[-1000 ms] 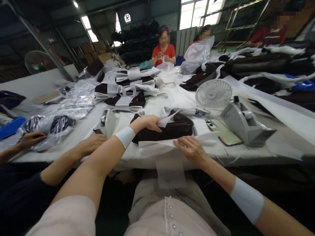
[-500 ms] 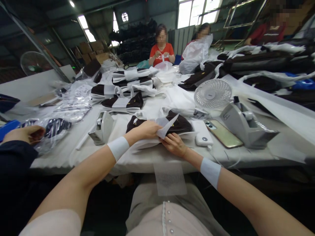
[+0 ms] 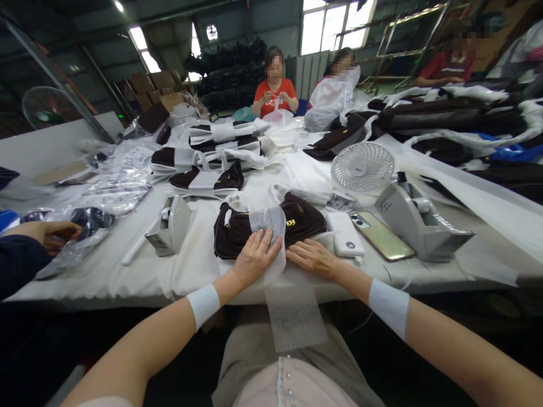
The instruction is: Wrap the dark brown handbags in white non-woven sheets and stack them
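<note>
A dark brown bag [image 3: 231,234] with gold lettering lies on the white-covered table in front of me. Across its middle runs a strip of thin white wrapping sheet [image 3: 269,217]. My left hand [image 3: 257,254] rests flat on that strip, fingers stretched over the front of the bag. At the bag's lower right edge is my right hand [image 3: 314,257], its fingers extended and their tips hidden under the bag. A translucent strip [image 3: 294,316] hangs over the table edge below my hands.
Right of the bag are a white power bank [image 3: 345,237], a phone [image 3: 382,234], a grey tape dispenser [image 3: 419,226] and a fan [image 3: 362,168]. Another dispenser [image 3: 167,226] stands left. Wrapped bags [image 3: 207,178] lie behind. A co-worker's hand [image 3: 57,234] is at far left.
The white sheet's raised flap now lies down over the bag's front. My left hand has moved from gripping the sheet to lying flat on it; my right hand's fingers have slid under the edge.
</note>
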Demonstrator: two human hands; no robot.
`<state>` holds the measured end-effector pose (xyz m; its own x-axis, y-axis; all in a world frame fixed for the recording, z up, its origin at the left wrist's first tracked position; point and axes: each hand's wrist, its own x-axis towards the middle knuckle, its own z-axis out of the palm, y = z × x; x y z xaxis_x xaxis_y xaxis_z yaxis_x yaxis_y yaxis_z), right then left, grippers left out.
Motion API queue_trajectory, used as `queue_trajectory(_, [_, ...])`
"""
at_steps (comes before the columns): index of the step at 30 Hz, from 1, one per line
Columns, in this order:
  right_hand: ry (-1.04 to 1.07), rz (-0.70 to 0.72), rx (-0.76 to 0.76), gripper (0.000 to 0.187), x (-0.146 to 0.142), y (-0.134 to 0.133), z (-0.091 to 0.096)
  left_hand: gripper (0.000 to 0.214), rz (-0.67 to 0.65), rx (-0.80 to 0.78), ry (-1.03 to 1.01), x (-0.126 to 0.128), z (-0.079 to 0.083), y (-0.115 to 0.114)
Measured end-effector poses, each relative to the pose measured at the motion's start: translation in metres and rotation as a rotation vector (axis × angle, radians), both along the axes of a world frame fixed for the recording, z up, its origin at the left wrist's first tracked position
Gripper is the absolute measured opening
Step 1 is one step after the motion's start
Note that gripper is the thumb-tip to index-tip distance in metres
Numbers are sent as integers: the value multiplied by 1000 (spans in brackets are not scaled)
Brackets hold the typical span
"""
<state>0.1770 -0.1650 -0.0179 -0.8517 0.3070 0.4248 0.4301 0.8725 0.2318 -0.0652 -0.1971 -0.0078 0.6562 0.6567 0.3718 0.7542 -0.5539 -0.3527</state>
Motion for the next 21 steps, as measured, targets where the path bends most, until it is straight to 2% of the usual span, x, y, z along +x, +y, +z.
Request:
queue_trajectory(4, [189,-212,78,30,18,-5,11,48,10,36,36,-1,4,-1])
queue_trajectory(6, [200,-285,108,34,19,-1,21,49,-9,38,43,-2,4,-2])
queue_trajectory(9, [87,-179,68,39,18,17,26,54,-34,6,13,-3,1,-1])
queue_trajectory(11, [65,-93,39,37,17,30,18,58,-54,-2,-17,-5,-2,0])
queue_trajectory(13, [98,-74,44,37,17,39,8,59,-68,33,-27,-6,-5,2])
queue_trajectory(15, [128,-62,40,38,18,41,6,59,-70,86,-8,-6,-6,3])
queue_trajectory(16, [127,-53,12,40,20,40,10,59,-71,105,5,-6,-6,4])
queue_trajectory(18, [105,-18,-105,46,23,34,31,59,-72,120,22,-6,-6,4])
queue_trajectory(21, [150,-15,-304,48,18,20,80,59,-63,110,17,-6,-7,4])
